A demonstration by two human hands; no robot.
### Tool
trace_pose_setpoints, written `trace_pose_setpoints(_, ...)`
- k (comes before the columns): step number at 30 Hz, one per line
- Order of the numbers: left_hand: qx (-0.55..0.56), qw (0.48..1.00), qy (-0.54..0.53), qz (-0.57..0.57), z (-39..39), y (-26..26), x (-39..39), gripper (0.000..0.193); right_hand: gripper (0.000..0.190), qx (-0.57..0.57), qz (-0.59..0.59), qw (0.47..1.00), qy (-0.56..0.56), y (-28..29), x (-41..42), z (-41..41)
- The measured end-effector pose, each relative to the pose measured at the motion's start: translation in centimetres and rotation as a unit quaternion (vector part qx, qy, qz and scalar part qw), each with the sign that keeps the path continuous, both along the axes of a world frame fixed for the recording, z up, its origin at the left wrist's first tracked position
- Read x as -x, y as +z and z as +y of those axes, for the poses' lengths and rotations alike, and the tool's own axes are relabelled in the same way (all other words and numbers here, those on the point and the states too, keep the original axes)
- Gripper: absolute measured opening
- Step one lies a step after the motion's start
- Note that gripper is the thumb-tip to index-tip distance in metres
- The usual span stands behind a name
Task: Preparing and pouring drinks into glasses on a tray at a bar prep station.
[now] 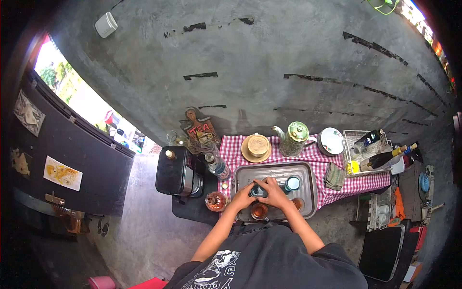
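Over a grey metal tray point(276, 169), my left hand point(242, 198) and my right hand point(273, 195) curve around a bluish clear glass point(257, 191) from both sides. The fingers cover part of its rim and wall. Just right of my right hand stands a light-blue cup point(292, 183). A glass of amber liquid point(259, 211) sits on the tray below my hands. My right forearm partly hides another amber glass point(298, 203). Left of the tray is a glass decanter point(216, 201) with reddish-amber contents.
A clear bottle point(218, 167) and a small cap point(225, 185) stand left of the tray. Behind it are a lidded cup point(258, 145), a patterned teapot point(296, 139) and bowls point(331, 141). Rightward lie a folded cloth point(335, 176) and a bottle basket point(366, 172). A black appliance point(172, 171) stands left.
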State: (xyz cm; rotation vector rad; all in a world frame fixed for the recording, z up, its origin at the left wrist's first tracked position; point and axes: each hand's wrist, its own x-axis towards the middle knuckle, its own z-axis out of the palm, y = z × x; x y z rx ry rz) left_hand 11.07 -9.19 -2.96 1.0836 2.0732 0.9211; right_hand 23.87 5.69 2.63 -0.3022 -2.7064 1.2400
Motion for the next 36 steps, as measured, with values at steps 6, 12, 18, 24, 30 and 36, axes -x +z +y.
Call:
trace_pose_setpoints(6,0.003,1.000,-0.006,-0.002,0.11,0.37,0.12,0.072,0.079,-0.005,0.007,1.000,-0.001,0.11,0.00,-0.02)
trace_pose_setpoints(12,-0.010,1.000,-0.012,-0.001,0.04,0.39,0.12,0.074,0.078,-0.008,0.009,1.000,-0.004,0.07,-0.09,-0.02)
trace_pose_setpoints(18,-0.008,1.000,-0.016,0.001,-0.05,0.32,0.16,0.074,0.078,-0.010,0.007,1.000,0.001,0.25,-0.13,-0.10)
trace_pose_setpoints(24,0.012,1.000,-0.005,-0.008,0.10,0.93,-0.07,0.072,0.079,-0.008,0.001,1.000,-0.002,0.28,-0.14,-0.10)
trace_pose_setpoints(30,-0.002,1.000,-0.006,-0.003,0.06,0.70,0.04,0.072,0.079,0.002,0.005,1.000,-0.004,0.13,0.00,-0.10)
trace_pose_setpoints(36,0.026,1.000,-0.013,-0.004,0.14,0.43,0.18,0.072,0.078,-0.003,0.013,1.000,-0.004,0.14,0.00,0.06)
